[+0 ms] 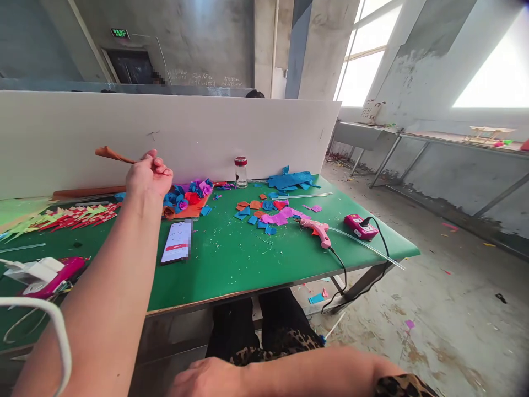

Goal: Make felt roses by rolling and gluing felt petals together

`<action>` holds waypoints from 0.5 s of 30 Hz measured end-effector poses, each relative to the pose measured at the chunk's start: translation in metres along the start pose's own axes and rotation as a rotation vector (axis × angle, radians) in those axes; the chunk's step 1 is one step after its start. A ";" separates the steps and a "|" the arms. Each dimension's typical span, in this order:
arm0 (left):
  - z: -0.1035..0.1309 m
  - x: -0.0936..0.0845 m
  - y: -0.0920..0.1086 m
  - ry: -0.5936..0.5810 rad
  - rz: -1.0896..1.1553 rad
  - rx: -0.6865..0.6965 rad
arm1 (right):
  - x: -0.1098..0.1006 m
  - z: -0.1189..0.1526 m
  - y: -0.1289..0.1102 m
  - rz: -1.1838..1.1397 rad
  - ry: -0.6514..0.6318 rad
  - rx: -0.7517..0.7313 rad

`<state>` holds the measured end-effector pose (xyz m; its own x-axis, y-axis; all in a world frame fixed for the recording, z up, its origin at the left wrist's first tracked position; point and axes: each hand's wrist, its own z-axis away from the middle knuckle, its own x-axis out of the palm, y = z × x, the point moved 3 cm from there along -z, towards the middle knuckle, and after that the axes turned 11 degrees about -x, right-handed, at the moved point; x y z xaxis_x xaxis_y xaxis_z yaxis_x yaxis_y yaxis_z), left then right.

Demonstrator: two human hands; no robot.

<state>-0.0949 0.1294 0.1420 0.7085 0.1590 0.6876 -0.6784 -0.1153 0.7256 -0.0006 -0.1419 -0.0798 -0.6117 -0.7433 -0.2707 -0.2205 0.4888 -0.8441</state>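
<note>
My left hand (149, 173) is stretched out over the far left of the table, its fingers closed on a twisted strip of orange-brown crepe paper (111, 154). The strip's flared end points left, in front of the white board. Just below and to the right of that hand lies a pile of blue, red and purple paper flowers (185, 194) on an orange sheet. My right hand (209, 377) is low at the bottom edge, by my lap; its fingers are cut off by the frame. A phone (177, 242) lies on the green table (231, 259) beside my left forearm.
A pink glue gun (317, 230) lies at the right, near a pink power socket (361, 226) and clear glue sticks. Paper scraps (276, 216), a red-lidded jar (241, 172) and folded blue paper (291, 180) are farther back. A white board (264, 132) closes off the far side.
</note>
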 end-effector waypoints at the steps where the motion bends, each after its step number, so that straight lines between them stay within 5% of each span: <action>1: 0.000 -0.002 0.003 -0.016 -0.017 0.015 | -0.013 0.013 -0.003 0.150 -0.017 -0.086; 3: 0.000 -0.003 0.004 -0.055 -0.035 0.026 | -0.056 0.036 -0.005 0.530 0.118 -0.057; 6: 0.004 -0.001 -0.003 -0.099 -0.046 0.012 | -0.133 0.065 -0.002 1.016 0.444 0.373; 9: 0.008 0.005 -0.009 -0.156 -0.055 -0.003 | -0.165 0.074 0.009 1.181 0.481 0.622; 12: 0.012 0.013 -0.012 -0.237 -0.063 -0.001 | -0.131 0.050 0.019 1.122 0.395 0.503; 15: 0.016 0.022 -0.015 -0.281 -0.087 0.004 | -0.048 0.002 0.022 0.875 0.030 0.084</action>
<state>-0.0660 0.1188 0.1468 0.7902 -0.1091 0.6030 -0.6126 -0.1167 0.7817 0.0253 -0.0967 -0.0867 -0.5553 -0.1049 -0.8250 0.3929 0.8412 -0.3714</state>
